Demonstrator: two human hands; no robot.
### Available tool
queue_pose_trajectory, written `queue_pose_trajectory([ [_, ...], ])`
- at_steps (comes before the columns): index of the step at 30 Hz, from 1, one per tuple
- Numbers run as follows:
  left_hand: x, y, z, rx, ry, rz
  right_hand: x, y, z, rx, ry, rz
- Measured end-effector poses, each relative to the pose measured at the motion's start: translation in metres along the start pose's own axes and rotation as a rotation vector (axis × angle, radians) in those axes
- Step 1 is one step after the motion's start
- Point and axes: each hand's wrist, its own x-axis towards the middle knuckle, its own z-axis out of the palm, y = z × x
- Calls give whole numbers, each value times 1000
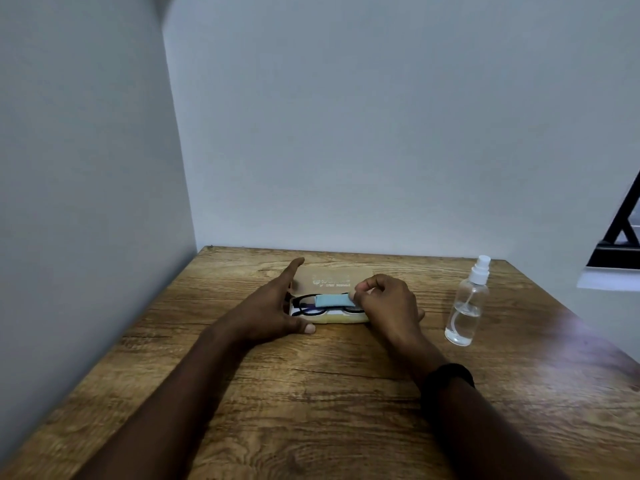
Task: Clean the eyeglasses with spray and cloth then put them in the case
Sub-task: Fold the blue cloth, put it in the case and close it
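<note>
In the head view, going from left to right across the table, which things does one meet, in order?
left hand → blue cloth → right hand → spray bottle

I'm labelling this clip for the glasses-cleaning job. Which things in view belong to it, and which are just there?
Part of the job: eyeglasses, in the open case; blue cloth on them, pinched by the right hand; spray bottle; left hand beside the case.
Just there: wooden table; black wristband; window frame.
</note>
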Motion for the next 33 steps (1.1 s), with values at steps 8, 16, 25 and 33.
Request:
queue_pose_trajectory([
  [8,0,-2,1,-24,1,11,11,12,-32,237,16,-356],
  [16,2,-4,0,-16,5,16,15,20,-34,149,-260,-467],
  [25,3,-3,0,-14,33,-11,15,35,-25,-132,-520,-260],
  [33,1,-4,0,-28,55,-11,17,38,-23,-85,-444,-300],
])
